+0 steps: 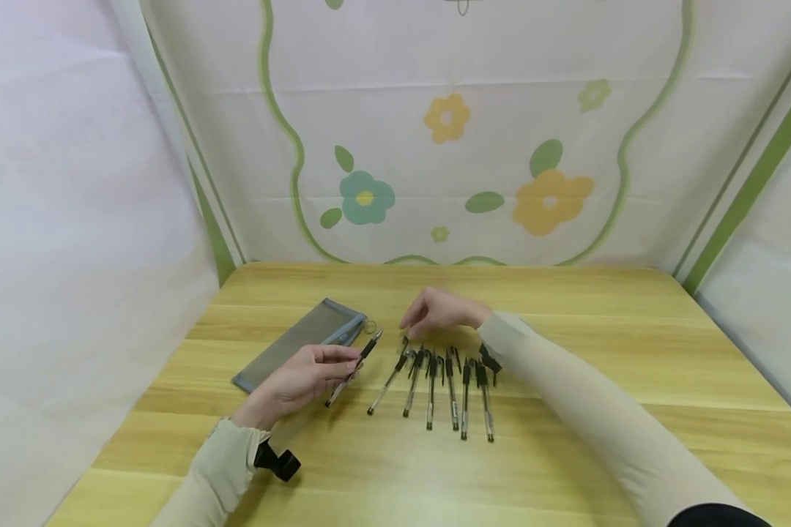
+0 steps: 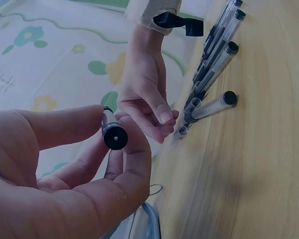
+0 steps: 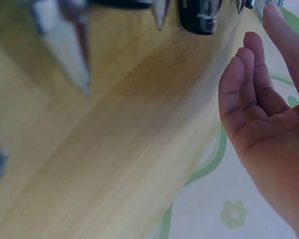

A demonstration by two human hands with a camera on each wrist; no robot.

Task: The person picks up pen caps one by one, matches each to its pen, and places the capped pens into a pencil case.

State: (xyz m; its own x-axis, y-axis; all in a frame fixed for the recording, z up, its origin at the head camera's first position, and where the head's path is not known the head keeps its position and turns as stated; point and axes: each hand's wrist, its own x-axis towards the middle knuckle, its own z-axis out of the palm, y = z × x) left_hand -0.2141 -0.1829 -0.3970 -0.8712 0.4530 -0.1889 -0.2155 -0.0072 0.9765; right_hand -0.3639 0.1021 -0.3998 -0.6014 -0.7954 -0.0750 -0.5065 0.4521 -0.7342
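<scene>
Fingers of the left hand (image 1: 303,378) pinch a pen (image 1: 368,349), its long axis 7 to 1 o'clock, tip at 1, above the worktop (image 1: 395,483). One loose cap (image 1: 405,342) lies at 3 o'clock from the tip, nearer the right hand (image 1: 440,310), whose fingers are loosely curved, apparently gripping nothing. Cap-to-finger contact and cap orientation cannot be determined; left fingers cover the pen's mid-barrel.

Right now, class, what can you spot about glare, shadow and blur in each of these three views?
Head view: pale glare on the near part of the wooden table; left wrist view: dim, bluish light, soft shadow on the table, the held gel pen fairly crisp; right wrist view: the nearest gel pen tip blurred.
</scene>
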